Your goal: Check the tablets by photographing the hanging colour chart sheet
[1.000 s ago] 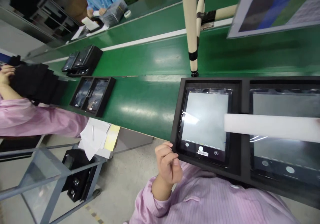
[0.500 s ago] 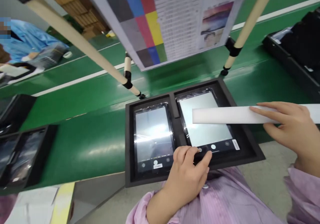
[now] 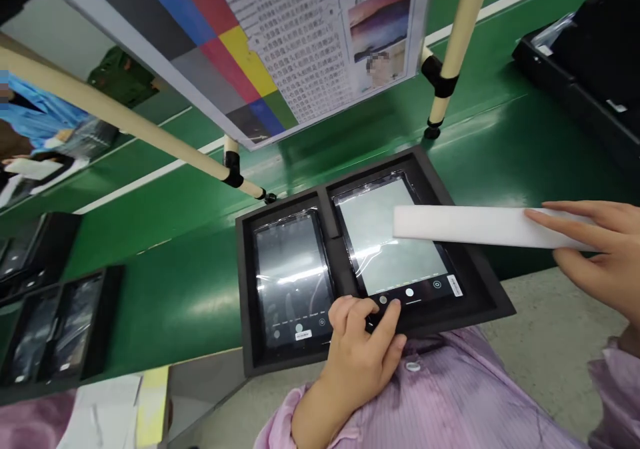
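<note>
Two tablets sit side by side in a black foam tray (image 3: 480, 282) at the near edge of the green bench (image 3: 190, 282), both screens lit. Left hand (image 3: 363, 345) rests on the tray's near rim, index finger extended onto the row of on-screen buttons along the bottom of the right tablet (image 3: 390, 242); other fingers loosely curled, gripping nothing. Right hand (image 3: 600, 249) pinches one end of a long white foam strip (image 3: 470, 225), fingers on top, holding it level over the far right part of that tablet's screen.

Change from half a second back: the left hand has drawn slightly toward the tray's near rim, fingertip still at the button row. The strip has moved a little to the right across the tray, covering less of the screen. Left tablet (image 3: 290, 275) untouched, and its picture now looks darker.

Surroundings, relative to the tray: a printed colour test chart (image 3: 280, 42) hangs above and beyond it on cream-coloured poles (image 3: 450, 55). More black trays (image 3: 50, 329) with tablets lie well to the left along the bench; another dark tray (image 3: 585, 69) far right. Papers (image 3: 110, 412) lie below the bench edge, near left. A person in blue works at the far left. The strip shades part of the right screen; nothing blocks the left one.
</note>
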Action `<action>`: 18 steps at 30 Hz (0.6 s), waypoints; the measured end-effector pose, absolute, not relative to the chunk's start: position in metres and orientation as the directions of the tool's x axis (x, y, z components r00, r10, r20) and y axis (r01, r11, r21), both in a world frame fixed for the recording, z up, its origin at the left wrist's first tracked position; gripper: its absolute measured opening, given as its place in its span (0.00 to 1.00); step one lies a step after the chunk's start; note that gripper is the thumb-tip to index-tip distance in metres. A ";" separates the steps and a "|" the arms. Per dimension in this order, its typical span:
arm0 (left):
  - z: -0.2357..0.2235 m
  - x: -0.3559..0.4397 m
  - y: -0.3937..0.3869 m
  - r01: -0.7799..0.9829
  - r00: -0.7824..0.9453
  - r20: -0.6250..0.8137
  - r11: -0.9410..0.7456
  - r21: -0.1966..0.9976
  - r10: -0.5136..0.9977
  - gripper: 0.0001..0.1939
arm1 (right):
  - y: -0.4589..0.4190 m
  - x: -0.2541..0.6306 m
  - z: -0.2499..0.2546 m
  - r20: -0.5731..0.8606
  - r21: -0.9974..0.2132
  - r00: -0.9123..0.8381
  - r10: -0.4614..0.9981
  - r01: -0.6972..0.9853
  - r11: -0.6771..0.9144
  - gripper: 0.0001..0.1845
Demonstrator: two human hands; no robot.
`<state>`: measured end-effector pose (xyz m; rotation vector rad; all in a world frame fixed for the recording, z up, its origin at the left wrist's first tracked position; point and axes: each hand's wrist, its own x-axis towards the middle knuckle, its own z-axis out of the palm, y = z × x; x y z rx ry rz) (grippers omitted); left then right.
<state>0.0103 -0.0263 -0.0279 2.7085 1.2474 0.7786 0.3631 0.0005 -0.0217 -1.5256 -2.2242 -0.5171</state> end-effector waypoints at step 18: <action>-0.033 -0.041 -0.049 0.693 0.493 0.438 -0.643 0.324 0.752 0.12 | -0.002 0.361 -0.012 0.497 0.143 -0.381 0.779 0.922 0.360 0.23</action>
